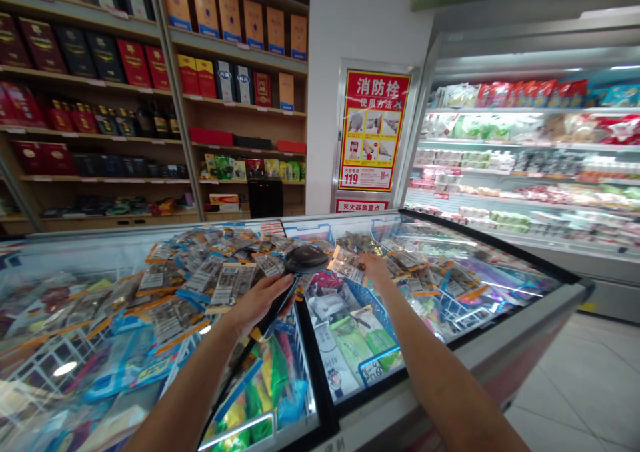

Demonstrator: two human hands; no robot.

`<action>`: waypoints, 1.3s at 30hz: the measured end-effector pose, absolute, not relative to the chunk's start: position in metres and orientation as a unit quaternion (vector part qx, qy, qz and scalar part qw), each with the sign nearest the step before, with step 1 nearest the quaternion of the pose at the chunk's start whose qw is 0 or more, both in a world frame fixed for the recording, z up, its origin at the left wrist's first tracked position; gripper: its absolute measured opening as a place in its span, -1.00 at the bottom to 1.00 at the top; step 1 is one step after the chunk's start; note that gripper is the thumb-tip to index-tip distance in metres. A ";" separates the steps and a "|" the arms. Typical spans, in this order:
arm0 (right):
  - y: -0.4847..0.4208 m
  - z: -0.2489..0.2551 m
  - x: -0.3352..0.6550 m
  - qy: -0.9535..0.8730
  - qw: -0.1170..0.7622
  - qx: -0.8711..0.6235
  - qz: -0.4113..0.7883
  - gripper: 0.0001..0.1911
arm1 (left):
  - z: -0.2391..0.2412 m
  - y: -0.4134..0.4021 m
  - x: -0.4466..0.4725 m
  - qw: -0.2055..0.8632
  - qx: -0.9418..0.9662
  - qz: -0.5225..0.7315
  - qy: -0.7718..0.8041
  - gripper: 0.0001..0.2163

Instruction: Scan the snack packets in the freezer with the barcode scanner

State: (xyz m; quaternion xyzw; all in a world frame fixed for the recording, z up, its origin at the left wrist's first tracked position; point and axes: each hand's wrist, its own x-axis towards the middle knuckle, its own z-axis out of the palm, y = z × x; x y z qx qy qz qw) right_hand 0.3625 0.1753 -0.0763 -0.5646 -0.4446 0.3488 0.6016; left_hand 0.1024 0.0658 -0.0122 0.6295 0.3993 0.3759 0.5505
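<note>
My left hand (263, 302) is wrapped around the handle of a black handheld barcode scanner (306, 257). Its cable trails down toward me along my forearm. To the right of the scanner head, my right hand (375, 267) pinches a small flat packet (345, 263) with a printed label and an orange edge. The packet is tilted, its label side toward the scanner. Similar packets lie in a large heap (165, 285) on the freezer's glass top at the left. A smaller group of packets (433, 275) lies on the glass at the right.
Beneath the glass of the chest freezer (320, 365) are baskets with bagged goods. Behind it, shelves (235, 102) hold boxes and bottles. A red fire-hydrant notice (373, 129) hangs on the wall. A lit, open refrigerated display (525, 145) stands at the right, beside tiled floor (575, 379).
</note>
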 end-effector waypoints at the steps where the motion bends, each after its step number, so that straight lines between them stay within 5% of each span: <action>1: 0.175 -0.076 0.362 -0.447 0.600 -0.565 0.349 -0.89 | -0.013 0.066 0.103 0.554 0.628 0.378 0.396 -0.66; 39: 0.159 -0.055 0.346 -0.428 0.663 -0.540 0.292 -0.69 | -0.009 0.058 0.117 0.644 0.512 0.435 0.365 -0.69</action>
